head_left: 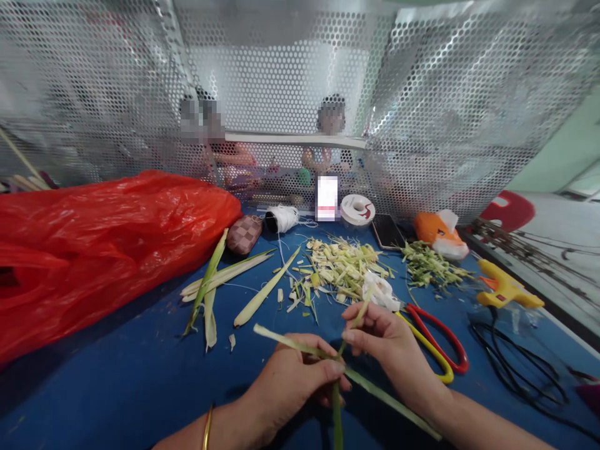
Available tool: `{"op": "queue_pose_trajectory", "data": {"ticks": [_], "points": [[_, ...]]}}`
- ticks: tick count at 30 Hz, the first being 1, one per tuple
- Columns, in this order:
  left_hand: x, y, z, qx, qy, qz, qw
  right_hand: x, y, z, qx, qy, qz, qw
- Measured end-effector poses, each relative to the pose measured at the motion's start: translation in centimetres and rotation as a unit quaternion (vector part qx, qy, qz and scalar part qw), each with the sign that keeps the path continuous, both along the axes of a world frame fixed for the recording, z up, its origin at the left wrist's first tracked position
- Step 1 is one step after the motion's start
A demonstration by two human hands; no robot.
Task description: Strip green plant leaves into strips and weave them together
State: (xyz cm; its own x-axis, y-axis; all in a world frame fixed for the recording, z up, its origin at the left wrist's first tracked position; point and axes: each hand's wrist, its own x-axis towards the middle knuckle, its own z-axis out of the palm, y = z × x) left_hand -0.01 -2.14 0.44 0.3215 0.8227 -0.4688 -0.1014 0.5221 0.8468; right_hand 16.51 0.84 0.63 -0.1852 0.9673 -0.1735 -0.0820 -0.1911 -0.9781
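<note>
Pinched between the thumb and fingers of my left hand (302,372) are crossed strips of green leaf (389,398), meeting under the thumb. One end points up to the left, another down to the right, and one hangs toward me. My right hand (382,334) is closed on an upright strip (360,315) just above the crossing. Beyond my hands lies a heap of chopped pale leaf bits (344,265). Scissors (438,337) with red and yellow handles rest beside my right hand. Several long pale husk leaves (267,290) lie to the left.
A red plastic bag (117,250) fills the left side. At the back stand a white thread spool (282,219), a lit phone (327,197), a ribbon roll (357,210) and a tissue pack (440,234). A yellow glue gun (509,287) with a black cord lies right. People sit behind the perforated screen.
</note>
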Motion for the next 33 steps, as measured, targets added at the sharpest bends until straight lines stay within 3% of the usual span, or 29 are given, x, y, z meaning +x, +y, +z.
{"op": "queue_pose_trajectory", "data": {"ticks": [4, 8, 13, 20, 23, 27, 33], "points": [[-0.4, 0.4, -0.2, 0.015, 0.001, 0.049, 0.999, 0.7, 0.4, 0.1, 0.006, -0.031, 0.054, 0.998], [-1.0, 0.7, 0.6, 0.048, 0.024, 0.107, 0.993, 1.0, 0.2, -0.1, 0.048, -0.093, 0.166, 0.981], [-1.1, 0.9, 0.6, 0.041, 0.029, 0.144, 0.988, 0.9, -0.6, -0.5, 0.138, -0.243, 0.176, 0.944], [-0.9, 1.2, 0.1, 0.024, 0.043, 0.177, 0.983, 0.5, -1.0, -0.6, 0.255, -0.277, 0.237, 0.896], [-0.9, 1.3, -0.5, 0.048, 0.054, 0.169, 0.983, 0.5, -1.2, -0.8, 0.256, -0.264, 0.232, 0.901], [-1.0, 1.4, -1.0, 0.050, -0.001, 0.139, 0.989, 0.5, -1.3, -1.0, 0.240, -0.236, 0.238, 0.911], [-1.1, 0.8, 0.5, -0.003, -0.126, 0.164, 0.978, 0.6, -1.0, -1.0, 0.215, -0.209, 0.171, 0.939]]}}
